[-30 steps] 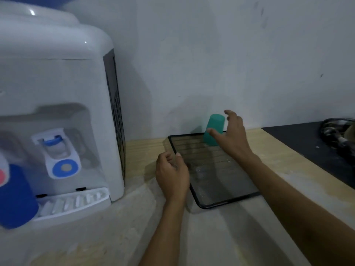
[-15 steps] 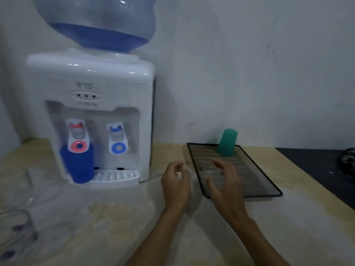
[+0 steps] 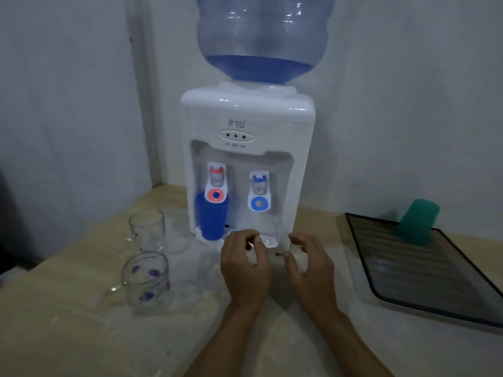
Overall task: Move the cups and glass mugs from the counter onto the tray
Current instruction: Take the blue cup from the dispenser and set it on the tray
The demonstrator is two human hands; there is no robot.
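A dark ribbed tray (image 3: 424, 278) lies on the counter at the right, with a teal cup (image 3: 417, 225) standing upside down at its far end. A blue cup (image 3: 211, 216) stands on the dispenser's drip tray under the red tap. Two glass mugs sit on the counter at the left: a plain one (image 3: 147, 230) farther back and one with purple dots (image 3: 146, 282) nearer. My left hand (image 3: 246, 268) and my right hand (image 3: 309, 263) hover side by side in front of the dispenser, fingers loosely curled, holding nothing.
A white water dispenser (image 3: 246, 164) with a large blue bottle (image 3: 262, 36) stands against the wall at the middle. The pale wooden counter (image 3: 81, 336) meets a wall corner at the far left.
The view has swung left from the tray to the dispenser. My right hand let go of the teal cup on the tray, and both hands moved left in front of the dispenser.
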